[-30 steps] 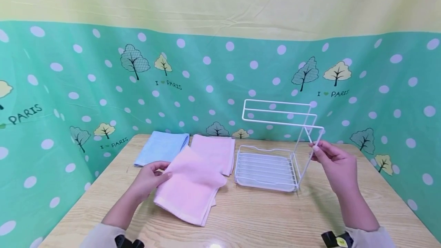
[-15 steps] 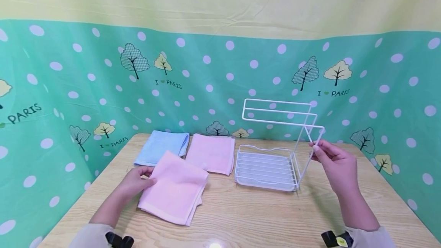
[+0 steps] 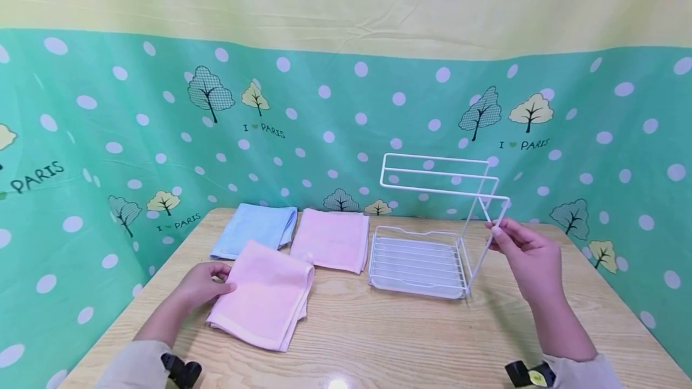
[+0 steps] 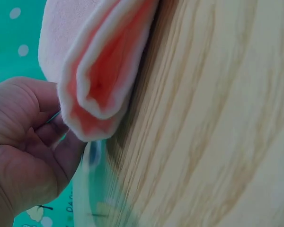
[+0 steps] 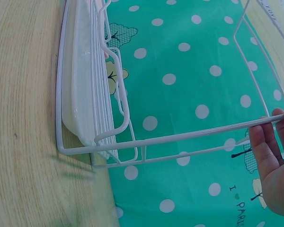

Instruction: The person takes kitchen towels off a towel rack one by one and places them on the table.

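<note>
My left hand (image 3: 202,286) pinches the left edge of a folded pink towel (image 3: 265,299) near the front left of the table. In the left wrist view the towel's folded layers (image 4: 104,71) show edge-on, close over the wood. With thumb and fingers, my right hand (image 3: 527,254) grips the slanted side wire of a white wire rack (image 3: 440,192). The rack stands upright on the table, and a pale drip tray (image 3: 416,266) sits under its lower wires. In the right wrist view the fingers (image 5: 270,146) curl round the rack's upright.
Behind the held towel lie a folded blue towel (image 3: 254,230) and a second folded pink towel (image 3: 331,239), side by side. A dotted green curtain (image 3: 346,137) hangs along the back and sides of the wooden table (image 3: 389,341).
My left hand has drawn the pink towel left and toward me, uncovering more of the pink towel behind it. The right hand and rack have stayed in place.
</note>
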Action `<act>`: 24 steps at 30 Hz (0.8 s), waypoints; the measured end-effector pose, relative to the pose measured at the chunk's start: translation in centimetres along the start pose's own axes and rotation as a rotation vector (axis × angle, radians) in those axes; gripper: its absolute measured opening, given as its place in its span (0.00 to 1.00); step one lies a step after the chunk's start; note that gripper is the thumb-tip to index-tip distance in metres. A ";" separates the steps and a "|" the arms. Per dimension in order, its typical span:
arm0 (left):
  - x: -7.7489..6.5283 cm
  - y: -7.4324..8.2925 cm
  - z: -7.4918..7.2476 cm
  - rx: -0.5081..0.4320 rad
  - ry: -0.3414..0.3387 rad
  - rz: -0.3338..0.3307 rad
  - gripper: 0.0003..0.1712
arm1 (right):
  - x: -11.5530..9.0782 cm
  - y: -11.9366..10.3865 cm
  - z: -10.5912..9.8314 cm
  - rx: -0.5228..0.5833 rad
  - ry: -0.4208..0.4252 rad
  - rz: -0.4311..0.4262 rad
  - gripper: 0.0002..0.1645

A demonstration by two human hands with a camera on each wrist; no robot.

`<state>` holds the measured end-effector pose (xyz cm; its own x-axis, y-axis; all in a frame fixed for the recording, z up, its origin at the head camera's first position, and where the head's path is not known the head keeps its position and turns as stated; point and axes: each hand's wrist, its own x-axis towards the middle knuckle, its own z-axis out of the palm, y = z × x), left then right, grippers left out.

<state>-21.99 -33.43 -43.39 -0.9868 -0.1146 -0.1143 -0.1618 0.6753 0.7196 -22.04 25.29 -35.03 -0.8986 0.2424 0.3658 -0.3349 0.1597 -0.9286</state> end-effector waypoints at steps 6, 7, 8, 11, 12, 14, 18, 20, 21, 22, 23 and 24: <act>-0.4 -0.4 -0.7 -0.065 -0.083 0.014 0.31 | 0.0 -0.1 -0.1 -0.011 -0.001 -0.002 0.19; -0.5 -0.4 -0.9 -0.069 -0.094 0.019 0.34 | 0.0 -0.1 -0.1 -0.014 -0.002 0.001 0.19; -0.6 -0.5 -1.0 -0.073 -0.105 0.025 0.38 | 0.0 -0.1 -0.1 -0.018 -0.003 0.003 0.19; -0.8 -0.6 -1.1 -0.109 -0.133 0.038 0.48 | -0.1 0.0 -0.2 -0.009 -0.008 0.008 0.19; -0.9 -0.7 -1.1 -0.119 -0.138 0.043 0.51 | -0.2 0.0 -0.2 -0.009 -0.007 0.007 0.19; -1.0 -0.7 -1.1 -0.116 -0.151 0.084 0.55 | -0.2 0.0 -0.1 0.001 -0.006 0.004 0.19; -1.0 -0.5 -1.0 -0.037 -0.169 0.193 0.54 | -0.3 0.0 0.0 0.000 -0.002 -0.005 0.19; -1.0 -0.3 -0.9 0.021 -0.183 0.236 0.48 | -0.3 0.0 0.0 -0.016 0.004 -0.007 0.19; -0.9 -0.2 -0.9 0.057 -0.187 0.247 0.45 | -0.2 0.0 0.0 -0.021 0.008 -0.005 0.19; -0.8 -0.2 -0.9 0.087 -0.189 0.253 0.42 | -0.2 0.0 0.0 -0.026 0.010 -0.003 0.19; -0.7 -0.1 -0.8 0.107 -0.195 0.256 0.40 | -0.2 0.1 0.0 -0.023 0.010 -0.002 0.19; -0.6 -0.1 -0.8 0.125 -0.196 0.255 0.38 | -0.1 0.1 0.1 -0.013 0.010 -0.003 0.19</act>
<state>-21.38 -33.99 -42.84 -0.9758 0.2038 -0.0797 0.1031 0.7495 0.6539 -21.96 25.21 -35.17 -0.8946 0.2512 0.3697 -0.3344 0.1726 -0.9265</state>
